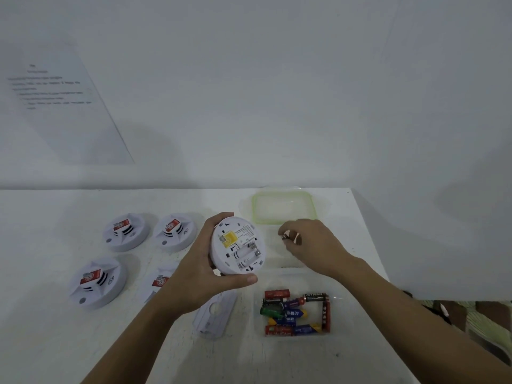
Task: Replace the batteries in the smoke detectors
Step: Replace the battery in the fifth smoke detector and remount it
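Head view, one moment, worktop (pixel 55 342) against a white wall.

1. Smoke detector (pixel 238 245), in hand: raised above the worktop's middle and tilted back-side up, so the open battery bay faces the person. The bay looks empty, though small detail is soft.
2. Left hand (pixel 194 278): fingers wrapped round the detector's rim with the thumb across the near edge. This grasp steadies the unit and leaves the bay clear.
3. Right hand (pixel 313 245): fingers (pixel 293 239) pinching a small cylindrical item, probably a battery (pixel 285 236), just right of the detector. Whether spent or fresh cannot be told.
4. Clear tub (pixel 259 314), near the right edge: holds loose mixed batteries (pixel 296 314), within reach of the right hand.
5. Green-rimmed lid (pixel 253 209), far right corner: set aside, off the tub.
6. Mounting plate (pixel 216 314), flat beneath the left wrist: apparently removed to reach the bay.
7. Four more detectors (pixel 126 231), (pixel 174 231), (pixel 97 282), (pixel 160 281), face up toward the left side: judged to be waiting their turn.
8. Printed sheet (pixel 63 106) on the wall; text unreadable.
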`<state>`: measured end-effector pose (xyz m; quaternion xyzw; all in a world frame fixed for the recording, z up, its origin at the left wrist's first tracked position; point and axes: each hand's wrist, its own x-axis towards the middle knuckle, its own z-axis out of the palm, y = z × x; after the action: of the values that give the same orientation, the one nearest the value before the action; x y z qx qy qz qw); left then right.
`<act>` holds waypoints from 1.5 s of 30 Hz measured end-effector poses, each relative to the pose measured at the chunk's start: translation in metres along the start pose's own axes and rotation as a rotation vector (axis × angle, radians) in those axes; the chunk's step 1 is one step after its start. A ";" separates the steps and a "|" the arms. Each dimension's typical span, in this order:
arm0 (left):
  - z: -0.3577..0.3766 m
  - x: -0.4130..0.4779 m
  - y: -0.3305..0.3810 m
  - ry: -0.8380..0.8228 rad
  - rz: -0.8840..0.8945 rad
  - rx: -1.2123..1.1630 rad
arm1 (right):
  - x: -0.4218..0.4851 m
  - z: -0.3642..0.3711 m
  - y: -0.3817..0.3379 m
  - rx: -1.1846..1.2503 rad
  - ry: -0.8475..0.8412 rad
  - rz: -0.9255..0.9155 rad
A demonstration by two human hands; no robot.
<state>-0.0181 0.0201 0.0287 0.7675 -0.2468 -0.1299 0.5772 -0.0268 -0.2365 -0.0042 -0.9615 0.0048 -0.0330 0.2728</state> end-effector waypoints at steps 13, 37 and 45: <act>0.006 -0.009 0.007 0.139 0.083 0.031 | -0.054 -0.008 -0.081 0.805 0.307 0.060; 0.006 -0.013 0.014 0.133 0.125 0.074 | -0.056 0.012 -0.086 0.743 0.308 -0.016; 0.007 -0.011 0.017 0.058 0.093 -0.015 | -0.052 0.009 -0.081 0.798 0.177 0.029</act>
<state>-0.0346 0.0164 0.0414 0.7544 -0.2646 -0.0825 0.5951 -0.0791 -0.1614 0.0278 -0.7734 0.0288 -0.1112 0.6234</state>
